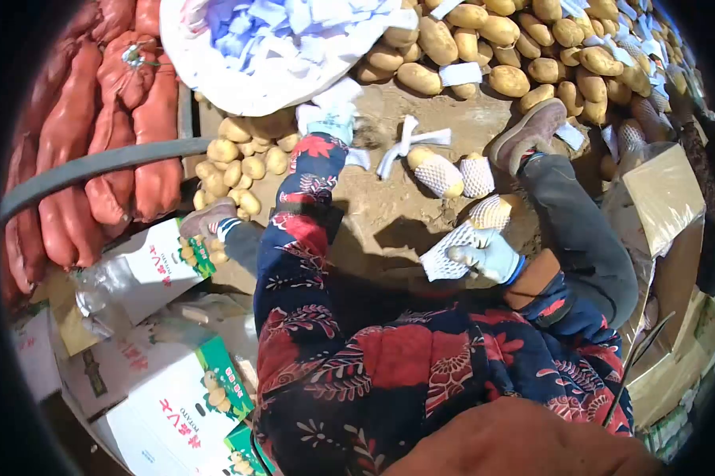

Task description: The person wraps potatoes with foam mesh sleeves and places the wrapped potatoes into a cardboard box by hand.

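Observation:
My right hand (pixel 490 258), in a pale glove, is closed on a white foam net sleeve (pixel 446 255). A potato partly covered by netting (pixel 490 213) lies just above that hand. My left hand (pixel 332 125), also gloved, reaches forward to the lower edge of a white sack (pixel 250 83) full of white and bluish foam sleeves (pixel 286 28). White foam (pixel 340 94) shows around its fingers, which I cannot make out. On the ground between the hands are two netted potatoes (pixel 437 174) (pixel 477 176) and some loose foam sleeves (pixel 409 144).
A large potato pile (pixel 500 51) fills the far right, and a smaller one (pixel 242 163) lies left of my left arm. Red filled sacks (pixel 80 159) stand behind a grey curved bar (pixel 111 159). Printed potato cartons (pixel 175 412) are at lower left, an opened carton (pixel 663 198) at right.

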`<state>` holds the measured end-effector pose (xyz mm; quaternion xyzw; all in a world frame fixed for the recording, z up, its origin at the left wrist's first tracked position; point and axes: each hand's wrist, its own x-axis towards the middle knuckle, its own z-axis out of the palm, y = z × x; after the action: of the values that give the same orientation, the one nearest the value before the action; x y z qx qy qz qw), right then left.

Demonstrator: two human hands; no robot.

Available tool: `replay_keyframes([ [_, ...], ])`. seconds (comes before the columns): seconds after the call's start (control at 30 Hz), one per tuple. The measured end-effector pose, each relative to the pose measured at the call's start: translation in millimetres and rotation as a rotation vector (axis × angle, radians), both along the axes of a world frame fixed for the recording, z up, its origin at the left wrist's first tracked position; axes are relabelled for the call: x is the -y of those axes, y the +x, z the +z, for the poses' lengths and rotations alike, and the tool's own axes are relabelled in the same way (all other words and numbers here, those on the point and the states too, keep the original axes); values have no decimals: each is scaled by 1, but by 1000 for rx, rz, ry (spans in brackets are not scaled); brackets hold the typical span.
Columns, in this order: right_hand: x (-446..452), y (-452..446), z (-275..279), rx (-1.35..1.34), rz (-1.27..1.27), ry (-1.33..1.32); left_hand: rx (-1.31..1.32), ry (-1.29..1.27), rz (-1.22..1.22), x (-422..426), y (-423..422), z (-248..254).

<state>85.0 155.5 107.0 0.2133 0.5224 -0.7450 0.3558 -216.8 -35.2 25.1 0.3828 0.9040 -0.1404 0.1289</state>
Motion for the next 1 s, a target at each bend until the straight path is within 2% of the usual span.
replay_keyframes([
  [0.03, 4, 3, -3, -57, -64, -80, -118, 199, 101, 18, 2, 4],
  [0.07, 5, 3, 0, -115, -40, -49, -239, 402, 200, 33, 3, 8],
  [0.17, 11, 7, 1, -193, -87, -148, -314, 566, 343, 53, 10, 22],
  [0.23, 13, 11, -6, -252, -80, -126, -347, 587, 400, 61, 21, 32],
  [0.3, 14, 15, -10, -312, -77, -84, -437, 741, 429, 71, 39, 37],
  [0.4, 14, 14, -7, -355, -71, -71, -54, 1088, 835, 90, 63, 20],
  [0.43, 14, 14, -7, -329, -72, -91, 117, 1179, 877, 99, 77, 15],
  [0.47, 13, 13, -3, -357, -64, -120, 156, 1121, 845, 83, 114, 63],
  [0.5, 14, 15, -8, -341, -74, -150, 23, 1128, 613, 108, 118, 8],
  [0.57, 16, 19, -11, -324, -89, -182, 430, 1185, 602, 110, 171, -2],
  [0.6, 16, 19, -9, -355, -84, -144, 521, 879, 545, 104, 178, -15],
  [0.63, 16, 19, -8, -384, -81, -105, 678, 636, 626, 120, 200, -18],
  [0.67, 17, 19, -8, -381, -83, -110, 796, 401, 588, 132, 208, -85],
  [0.73, 15, 17, -9, -345, -73, -130, 546, 260, 402, 109, 222, -48],
  [0.8, 12, 15, -8, -316, -96, -120, 477, 296, 505, 92, 208, -60],
  [0.83, 12, 15, -7, -290, -119, -120, 467, 435, 507, 84, 201, -59],
  [0.87, 13, 14, -5, -282, -124, -116, 402, 442, 559, 71, 183, -73],
  [0.93, 14, 8, -2, -361, -288, -88, 332, 685, 488, 44, 162, -77],
  [1.0, 8, 5, -5, -341, -298, -49, 334, 644, 466, -3, 133, -75],
])
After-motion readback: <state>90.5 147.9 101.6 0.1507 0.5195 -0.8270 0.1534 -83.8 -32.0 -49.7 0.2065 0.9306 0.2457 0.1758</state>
